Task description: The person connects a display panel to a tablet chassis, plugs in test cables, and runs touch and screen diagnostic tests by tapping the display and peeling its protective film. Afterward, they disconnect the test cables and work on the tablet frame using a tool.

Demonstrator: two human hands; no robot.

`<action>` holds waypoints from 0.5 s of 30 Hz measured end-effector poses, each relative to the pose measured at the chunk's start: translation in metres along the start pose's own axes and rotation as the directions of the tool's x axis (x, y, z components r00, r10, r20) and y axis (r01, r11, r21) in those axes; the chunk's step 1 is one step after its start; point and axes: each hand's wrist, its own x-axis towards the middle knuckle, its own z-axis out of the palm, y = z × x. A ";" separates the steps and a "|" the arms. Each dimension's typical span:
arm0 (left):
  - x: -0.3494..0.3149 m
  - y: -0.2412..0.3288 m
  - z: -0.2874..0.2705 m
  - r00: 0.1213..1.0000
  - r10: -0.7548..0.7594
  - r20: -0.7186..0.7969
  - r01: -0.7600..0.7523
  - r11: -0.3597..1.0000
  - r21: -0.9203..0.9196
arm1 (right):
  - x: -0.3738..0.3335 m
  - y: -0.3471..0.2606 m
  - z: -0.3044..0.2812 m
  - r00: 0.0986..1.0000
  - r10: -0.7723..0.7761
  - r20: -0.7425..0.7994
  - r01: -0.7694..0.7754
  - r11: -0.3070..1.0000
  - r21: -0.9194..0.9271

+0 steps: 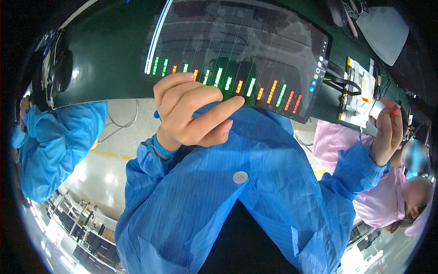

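Observation:
A large dark tablet (pixel 237 45) lies at the front of the bench, its screen showing lines of green, orange and red text. My left hand (pixel 191 109) is over its near edge, index finger stretched toward the screen and the others loosely bent apart; nothing is in it. Whether the fingertip touches the glass I cannot tell. Off to the right, my right hand (pixel 388 132) has its fingers closed beside a white and yellow flat device (pixel 358 93) with cables. A small red bit (pixel 395 110) shows at its fingertips; what it belongs to is unclear.
The dark green bench top (pixel 105 55) reaches left of the tablet. A grey-white flat panel (pixel 383 32) and several tools lie at the far right. A person in blue (pixel 64 146) is at the left; people in pink (pixel 378 201) are at the right.

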 end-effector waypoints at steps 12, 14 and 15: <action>0.012 -0.001 -0.014 0.995 0.102 0.019 -0.103 0.980 0.169 | -0.013 -0.035 0.051 0.903 -0.008 0.429 0.039 0.997 -0.063; 0.011 -0.021 -0.021 0.986 0.163 -0.022 -0.156 0.970 0.186 | -0.015 -0.034 0.059 0.921 0.013 0.389 0.016 0.997 -0.070; 0.013 -0.030 -0.026 0.990 0.129 -0.061 -0.117 0.979 0.164 | -0.015 -0.032 0.061 0.938 0.033 0.346 -0.006 0.997 -0.079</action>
